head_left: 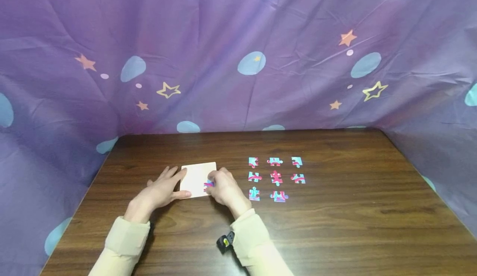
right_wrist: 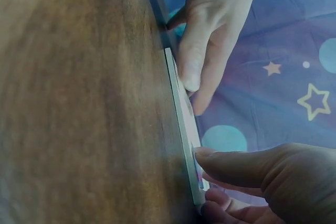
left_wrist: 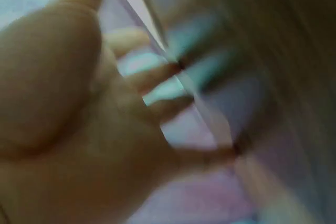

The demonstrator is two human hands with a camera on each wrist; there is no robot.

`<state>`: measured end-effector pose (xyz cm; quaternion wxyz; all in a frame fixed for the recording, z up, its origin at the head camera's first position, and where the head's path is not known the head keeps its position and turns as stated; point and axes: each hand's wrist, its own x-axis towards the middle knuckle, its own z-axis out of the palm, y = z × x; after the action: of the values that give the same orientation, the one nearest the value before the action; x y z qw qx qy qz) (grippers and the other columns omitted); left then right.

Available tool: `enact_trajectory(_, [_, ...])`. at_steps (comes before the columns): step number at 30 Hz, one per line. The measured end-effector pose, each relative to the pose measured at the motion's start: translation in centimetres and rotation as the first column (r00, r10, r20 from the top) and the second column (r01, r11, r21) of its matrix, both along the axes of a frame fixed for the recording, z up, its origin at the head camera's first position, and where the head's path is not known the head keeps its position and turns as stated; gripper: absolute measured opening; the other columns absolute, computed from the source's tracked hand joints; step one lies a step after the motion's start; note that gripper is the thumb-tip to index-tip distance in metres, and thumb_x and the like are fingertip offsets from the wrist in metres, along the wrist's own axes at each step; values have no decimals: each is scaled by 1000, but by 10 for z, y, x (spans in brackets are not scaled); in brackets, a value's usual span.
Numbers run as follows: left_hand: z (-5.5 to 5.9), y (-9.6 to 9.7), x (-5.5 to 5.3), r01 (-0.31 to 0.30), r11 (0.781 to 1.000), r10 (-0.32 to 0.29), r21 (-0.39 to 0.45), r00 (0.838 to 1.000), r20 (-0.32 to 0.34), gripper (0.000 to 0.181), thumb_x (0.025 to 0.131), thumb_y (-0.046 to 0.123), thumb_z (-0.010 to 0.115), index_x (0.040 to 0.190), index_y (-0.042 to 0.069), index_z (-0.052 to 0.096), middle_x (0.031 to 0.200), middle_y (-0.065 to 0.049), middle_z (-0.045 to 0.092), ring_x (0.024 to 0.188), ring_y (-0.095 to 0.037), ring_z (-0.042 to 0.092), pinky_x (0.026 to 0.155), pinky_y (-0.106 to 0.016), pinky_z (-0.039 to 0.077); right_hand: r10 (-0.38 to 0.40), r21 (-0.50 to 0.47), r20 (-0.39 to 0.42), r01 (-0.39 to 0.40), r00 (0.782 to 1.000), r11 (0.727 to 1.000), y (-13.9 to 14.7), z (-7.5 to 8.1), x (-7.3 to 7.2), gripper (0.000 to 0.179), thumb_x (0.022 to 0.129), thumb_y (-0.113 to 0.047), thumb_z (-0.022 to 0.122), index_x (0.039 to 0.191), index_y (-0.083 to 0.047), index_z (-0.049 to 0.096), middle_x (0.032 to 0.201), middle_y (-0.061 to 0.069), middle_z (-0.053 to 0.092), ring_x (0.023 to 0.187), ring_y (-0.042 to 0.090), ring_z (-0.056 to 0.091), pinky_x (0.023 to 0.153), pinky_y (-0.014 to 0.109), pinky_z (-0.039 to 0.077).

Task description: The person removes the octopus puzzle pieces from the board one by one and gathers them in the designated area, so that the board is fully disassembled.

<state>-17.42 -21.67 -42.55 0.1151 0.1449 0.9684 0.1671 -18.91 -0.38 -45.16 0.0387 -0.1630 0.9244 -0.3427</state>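
A white square puzzle board (head_left: 193, 177) lies on the table at left of centre. My left hand (head_left: 159, 190) rests at its left side, with fingers extended and the thumb and forefinger touching the board. A pink, blue and purple jigsaw piece (head_left: 206, 187) is at the board's lower right corner. My right hand (head_left: 225, 188) pinches that piece, partly covering it. In the right wrist view, the right thumb (right_wrist: 231, 163) presses down over the piece by the board's edge (right_wrist: 181, 119). The left wrist view is blurred, with the left hand (left_wrist: 131, 119) beside the thin board edge.
Several loose jigsaw pieces (head_left: 276, 178) in blue and pink lie in rows right of the board. The brown wooden table (head_left: 354, 218) is backed by a purple curtain (head_left: 223, 27) with stars. A black strapped device (head_left: 225, 242) sits by the right cuff.
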Motion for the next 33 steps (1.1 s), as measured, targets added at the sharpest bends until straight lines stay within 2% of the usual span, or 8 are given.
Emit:
enact_trajectory(7, [-2, 1, -2, -6, 999, 6, -36, 1000, 6, 72, 96, 44, 57, 152, 5, 33, 154, -32, 21, 142, -50, 14, 95, -83, 15, 13, -19, 23, -13, 1000, 1000, -1, -1, -1, 27, 80, -10, 77, 106, -4, 70, 93, 7, 57, 85, 22, 58, 81, 36, 51])
enact_trajectory(15, [-1, 5, -1, -10, 998, 11, -61, 1000, 15, 69, 97, 43, 57, 150, 4, 37, 153, -33, 22, 140, -52, 17, 95, -82, 19, 7, -12, 44, -6, 999, 1000, -1, -1, 0, 28, 82, -10, 77, 108, -5, 69, 94, 7, 56, 86, 22, 56, 82, 37, 51])
enact_trajectory(26, [3, 9, 2, -6, 998, 7, -64, 1000, 19, 79, 90, 51, 63, 148, 4, 40, 152, -33, 27, 137, -55, 22, 91, -82, 26, -8, -13, 57, 9, 998, 1000, 0, 0, 1, 28, 81, -9, 76, 106, -6, 64, 91, 4, 51, 83, 20, 53, 78, 36, 50])
enact_trajectory(33, [5, 10, 3, -9, 998, 12, -54, 999, 45, 79, 90, 48, 65, 149, 3, 39, 152, -33, 24, 138, -56, 19, 91, -83, 23, 5, -38, 31, -4, 999, 999, 0, -1, -1, 32, 78, -9, 79, 103, -12, 61, 87, 1, 51, 79, 18, 52, 73, 33, 47])
